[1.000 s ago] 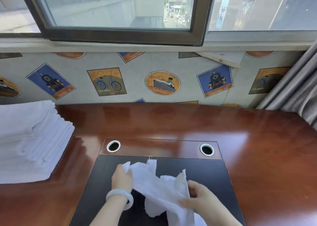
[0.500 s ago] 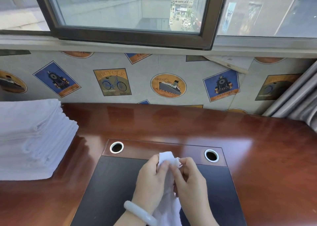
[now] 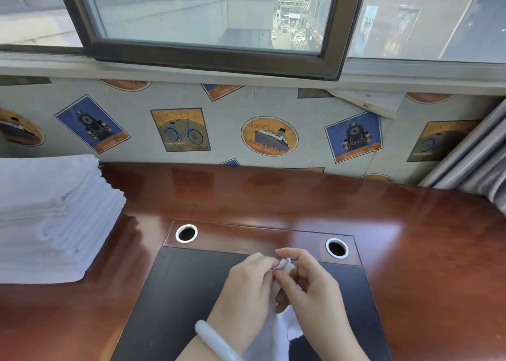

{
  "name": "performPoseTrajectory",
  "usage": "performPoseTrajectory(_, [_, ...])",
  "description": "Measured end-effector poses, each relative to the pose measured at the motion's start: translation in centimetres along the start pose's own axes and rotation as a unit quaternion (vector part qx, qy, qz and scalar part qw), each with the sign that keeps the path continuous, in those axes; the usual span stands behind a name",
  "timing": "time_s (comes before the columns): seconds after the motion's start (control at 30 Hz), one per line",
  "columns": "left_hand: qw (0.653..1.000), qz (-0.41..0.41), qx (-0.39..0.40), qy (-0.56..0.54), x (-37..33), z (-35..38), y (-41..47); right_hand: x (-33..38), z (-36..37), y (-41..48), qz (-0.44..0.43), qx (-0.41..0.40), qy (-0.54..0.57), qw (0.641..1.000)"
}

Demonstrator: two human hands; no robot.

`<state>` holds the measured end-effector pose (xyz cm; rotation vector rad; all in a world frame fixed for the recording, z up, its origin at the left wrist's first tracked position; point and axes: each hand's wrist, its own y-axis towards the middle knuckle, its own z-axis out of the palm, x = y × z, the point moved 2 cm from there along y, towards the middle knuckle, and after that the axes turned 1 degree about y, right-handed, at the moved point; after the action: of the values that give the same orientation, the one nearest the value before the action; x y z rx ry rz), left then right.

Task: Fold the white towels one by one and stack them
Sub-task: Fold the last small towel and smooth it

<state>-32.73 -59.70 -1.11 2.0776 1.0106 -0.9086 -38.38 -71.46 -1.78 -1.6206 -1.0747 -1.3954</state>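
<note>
Up top, the window runs across the whole back, and under it the wall is papered with bicycle, ship and locomotive prints. The red-brown tabletop fills everything below that, glossy and catching the daylight.

At the tabletop's left edge sits your stack of folded white towels, many layers high, the folds facing toward the middle. A grey curtain hangs down at the far right corner.

Set into the tabletop at the middle of the near edge is the black pad, and that is where you are working.

Your left hand and right hand are close together over the pad, fingertips almost meeting. Both are on the white towel. The left grip is closed, thumb and fingers pinching the cloth near its top. The right grip is a thumb-and-forefinger pinch at the same spot, with the other fingers loosely curled. A small corner of towel pokes up between the two grips, and the rest hangs down between your wrists toward the near edge.

A pale bracelet rings your left wrist.

Two ringed cable holes sit in the wood strip along the pad's far side, one left, one right.
</note>
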Motion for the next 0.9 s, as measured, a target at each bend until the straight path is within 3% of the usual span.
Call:
performPoseTrajectory(0.13, [0.999, 0.046, -0.011, 0.021, -0.3, -0.4, -0.2, 0.1, -0.7, 0.3, 0.056, 0.026, 0.063, 0.996])
performPoseTrajectory(0.33, [0.995, 0.035, -0.092, 0.022, 0.2, 0.0, -0.7, 0.1, -1.2, 0.9, 0.081, 0.042, 0.076, 0.993])
performPoseTrajectory(0.47, [0.997, 0.064, -0.034, 0.008, -0.2, -0.3, -0.2, 0.5, -1.5, 0.9, 0.055, 0.053, 0.093, 0.993])
performPoseTrajectory(0.67, [0.993, -0.089, 0.014, 0.073, 2.5, -0.5, -0.5, 1.8, -3.6, 1.6, -0.012, -0.075, 0.192, 0.979])
performPoseTrajectory(0.9, [0.944, -0.285, 0.012, 0.166, 9.3, -3.1, -1.9, 1.6, -8.4, 2.8, -0.051, -0.192, 0.233, 0.952])
